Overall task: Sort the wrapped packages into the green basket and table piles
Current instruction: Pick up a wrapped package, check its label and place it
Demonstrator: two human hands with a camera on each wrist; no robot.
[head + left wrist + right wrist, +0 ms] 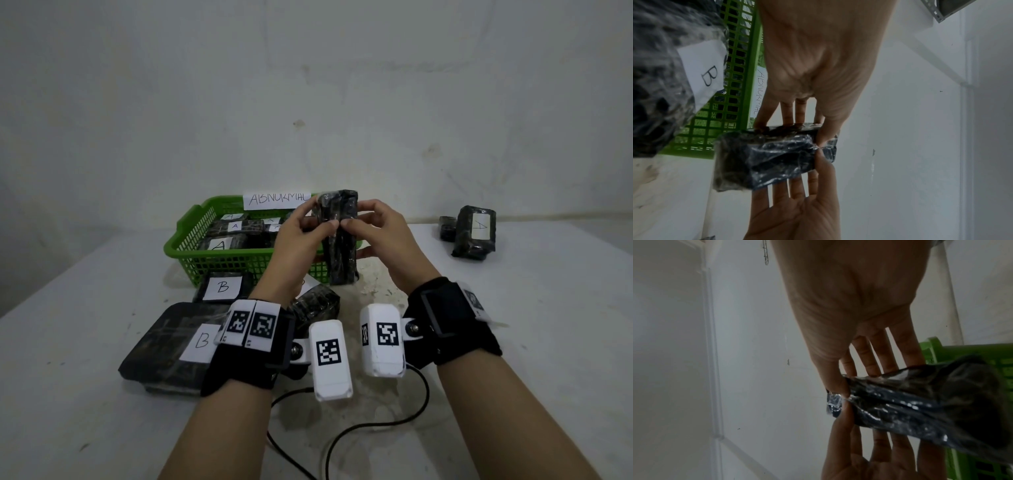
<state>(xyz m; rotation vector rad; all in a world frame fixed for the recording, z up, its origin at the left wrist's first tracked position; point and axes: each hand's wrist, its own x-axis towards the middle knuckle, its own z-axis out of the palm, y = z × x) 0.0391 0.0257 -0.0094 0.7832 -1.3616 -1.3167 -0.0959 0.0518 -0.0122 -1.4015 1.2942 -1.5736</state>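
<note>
A black plastic-wrapped package (340, 246) stands upright in the air just in front of the green basket (191, 248); no label shows on its near side. My left hand (320, 219) pinches its upper left edge, thumb in front and fingers behind. My right hand (356, 217) pinches the upper right edge the same way. In the left wrist view the package (772, 155) lies between my left hand (803, 128) and the right palm below. The right wrist view shows my right hand (851, 381) on the package (920, 402). The basket holds several packages labelled A.
A paper sign reading ABNORMAL (275, 199) stands on the basket's back rim. Two packages labelled B (222, 286) (171, 342) lie on the table's left, another dark package (313, 305) beside them. Packages with an A label (476, 233) sit at the far right. A black cable (376, 425) runs near the front.
</note>
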